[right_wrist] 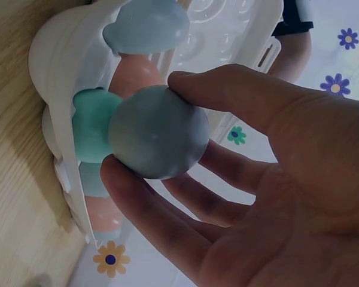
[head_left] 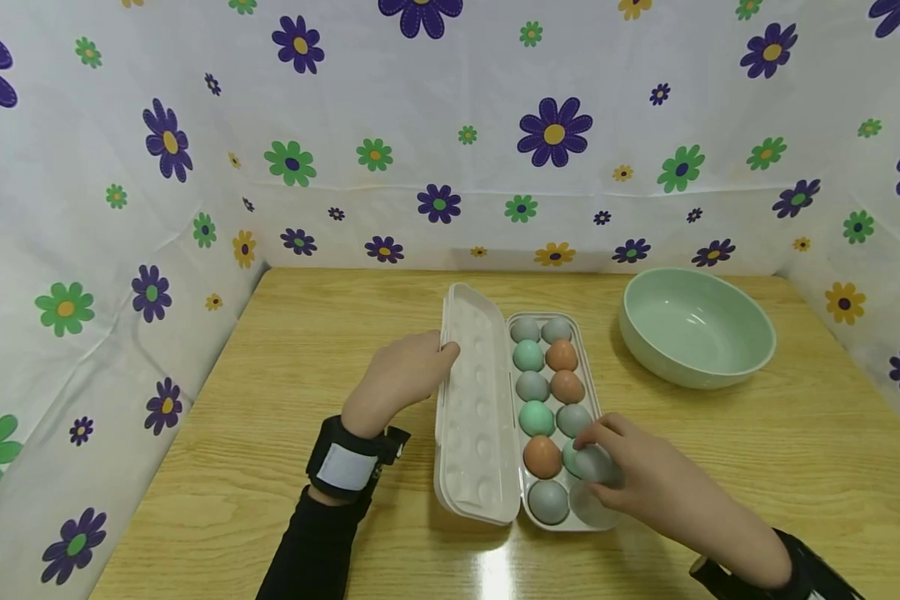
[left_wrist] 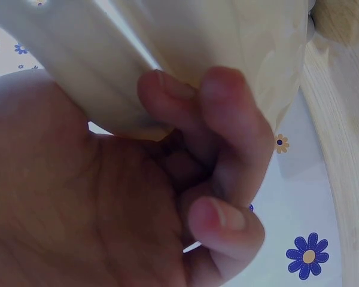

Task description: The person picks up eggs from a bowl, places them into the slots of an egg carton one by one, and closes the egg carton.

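Observation:
A white egg carton (head_left: 587, 508) lies lengthwise on the table, its lid (head_left: 482, 408) raised on the left. My left hand (head_left: 405, 372) grips the lid's outer edge, thumb over the rim; the left wrist view shows the fingers (left_wrist: 233, 101) curled at its outside. Between thumb and fingertips, my right hand (head_left: 656, 479) pinches a grey-blue egg (right_wrist: 158, 131) just above the carton's near right end. Under it, the near right cup is bare. The other cups hold grey-blue eggs (head_left: 548, 502), mint green eggs (head_left: 536, 418) and brown eggs (head_left: 542, 457), in two rows.
A pale green bowl (head_left: 697, 329) stands at the back right of the wooden table (head_left: 322, 317), with nothing in it. A white cloth (head_left: 390, 83) with printed flowers hangs behind the table and along both sides.

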`<state>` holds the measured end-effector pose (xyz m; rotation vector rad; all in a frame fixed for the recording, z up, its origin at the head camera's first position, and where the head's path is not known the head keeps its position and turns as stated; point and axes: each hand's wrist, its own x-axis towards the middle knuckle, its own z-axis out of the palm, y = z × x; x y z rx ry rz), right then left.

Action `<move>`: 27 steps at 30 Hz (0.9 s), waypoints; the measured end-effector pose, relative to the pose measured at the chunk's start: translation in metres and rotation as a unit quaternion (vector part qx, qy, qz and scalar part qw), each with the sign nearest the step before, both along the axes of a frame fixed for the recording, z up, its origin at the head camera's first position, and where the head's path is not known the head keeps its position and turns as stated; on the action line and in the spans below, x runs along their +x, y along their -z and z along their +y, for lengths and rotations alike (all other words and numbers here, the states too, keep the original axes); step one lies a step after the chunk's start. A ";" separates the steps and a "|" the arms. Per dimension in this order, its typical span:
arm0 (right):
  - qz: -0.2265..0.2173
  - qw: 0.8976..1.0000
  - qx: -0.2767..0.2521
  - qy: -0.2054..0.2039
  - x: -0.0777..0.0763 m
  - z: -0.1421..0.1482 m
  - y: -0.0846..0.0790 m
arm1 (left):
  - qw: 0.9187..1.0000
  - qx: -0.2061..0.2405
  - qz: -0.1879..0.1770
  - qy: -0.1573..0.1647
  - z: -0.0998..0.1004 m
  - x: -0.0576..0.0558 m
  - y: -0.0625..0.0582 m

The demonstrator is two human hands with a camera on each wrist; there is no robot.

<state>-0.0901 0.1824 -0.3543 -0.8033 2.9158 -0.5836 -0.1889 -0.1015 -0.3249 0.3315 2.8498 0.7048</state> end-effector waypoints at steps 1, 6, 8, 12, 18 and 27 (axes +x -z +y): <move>0.000 1.000 0.000 -0.001 0.001 0.000 0.000 | 1.000 0.000 0.000 0.000 0.000 0.000 0.000; 0.000 1.000 -0.004 -0.008 0.005 -0.001 0.002 | 1.000 0.000 0.000 -0.002 -0.001 0.000 0.001; 0.000 1.000 -0.008 -0.012 0.006 -0.002 0.004 | 1.000 0.001 0.001 -0.003 -0.001 0.000 0.001; -0.004 1.000 -0.013 -0.018 0.010 -0.003 0.006 | 1.000 0.001 0.004 -0.003 -0.001 0.000 0.001; -0.014 0.999 -0.005 -0.037 0.012 -0.003 0.008 | 1.000 0.003 0.003 -0.002 -0.001 -0.001 0.001; -0.034 0.998 0.020 -0.046 0.012 -0.007 0.012 | 1.000 0.000 0.002 -0.003 -0.001 -0.001 0.001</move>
